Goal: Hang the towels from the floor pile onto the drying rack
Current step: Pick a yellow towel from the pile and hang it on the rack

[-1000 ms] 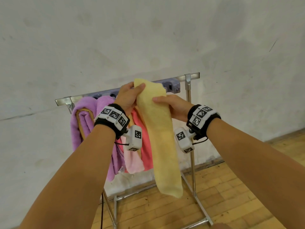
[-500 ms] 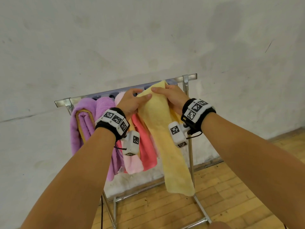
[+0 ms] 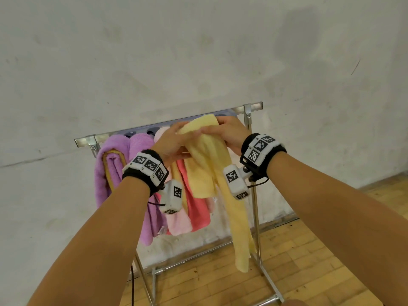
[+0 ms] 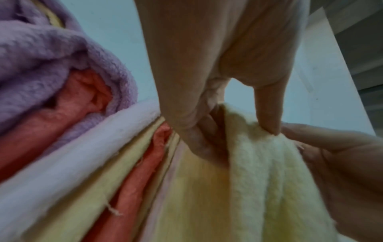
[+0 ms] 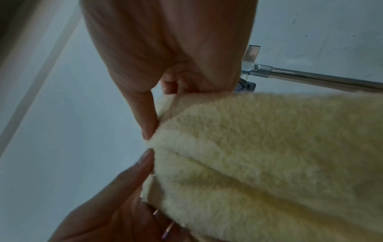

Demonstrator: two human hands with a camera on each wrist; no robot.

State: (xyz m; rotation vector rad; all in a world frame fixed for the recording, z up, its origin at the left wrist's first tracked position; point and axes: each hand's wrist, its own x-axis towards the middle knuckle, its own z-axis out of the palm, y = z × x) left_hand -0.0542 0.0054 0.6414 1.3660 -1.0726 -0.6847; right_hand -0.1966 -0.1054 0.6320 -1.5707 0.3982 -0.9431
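Both hands [image 3: 199,140] gripping yellow towel [image 3: 207,164]

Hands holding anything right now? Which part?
Both hold the yellow towel at its bunched top fold by the rack bar: left hand and right hand pinch it.

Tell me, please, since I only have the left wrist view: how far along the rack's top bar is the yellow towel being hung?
Observer: The yellow towel sits near the right end of the drying rack, just left of its right upright.
Operator: Does the towel hang free below?
Observer: Yes, one long tail hangs nearly to the wooden floor.
Operator: What is leftmost on the bar?
Observer: A purple towel, hanging by the left bracket.
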